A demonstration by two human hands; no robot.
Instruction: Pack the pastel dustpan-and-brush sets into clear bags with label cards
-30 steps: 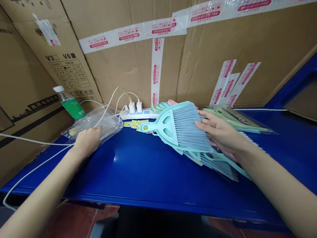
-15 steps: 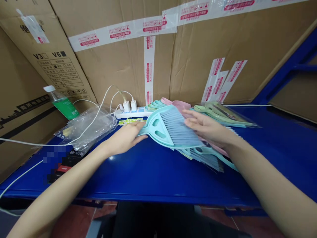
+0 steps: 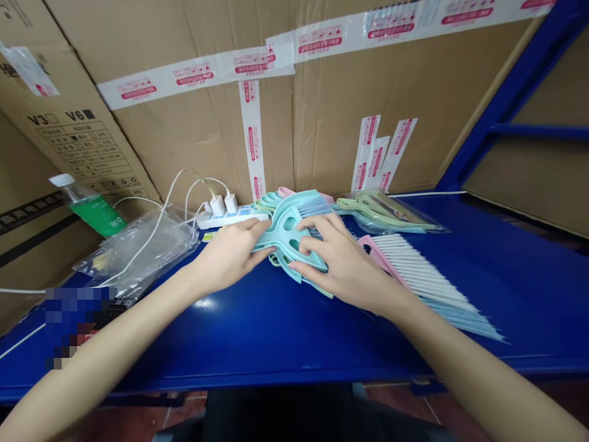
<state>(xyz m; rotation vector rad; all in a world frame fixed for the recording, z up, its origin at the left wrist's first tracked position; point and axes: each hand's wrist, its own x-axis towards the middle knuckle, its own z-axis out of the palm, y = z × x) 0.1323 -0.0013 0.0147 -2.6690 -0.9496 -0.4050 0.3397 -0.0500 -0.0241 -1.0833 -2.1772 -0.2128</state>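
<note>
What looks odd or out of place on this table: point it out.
A white cable trails loosely across the crumpled clear plastic on the left, which looks untidy. The green-labelled bottle appears to lean, though that may be lens distortion. I see no spill.

Turquoise brush (image 3: 284, 236), deep-blue tabletop (image 3: 276, 344)

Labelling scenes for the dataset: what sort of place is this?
Probably a storage or packing area, though the room beyond is hidden: several hand brushes on a blue table, clear plastic packaging and large taped cardboard behind.
</note>
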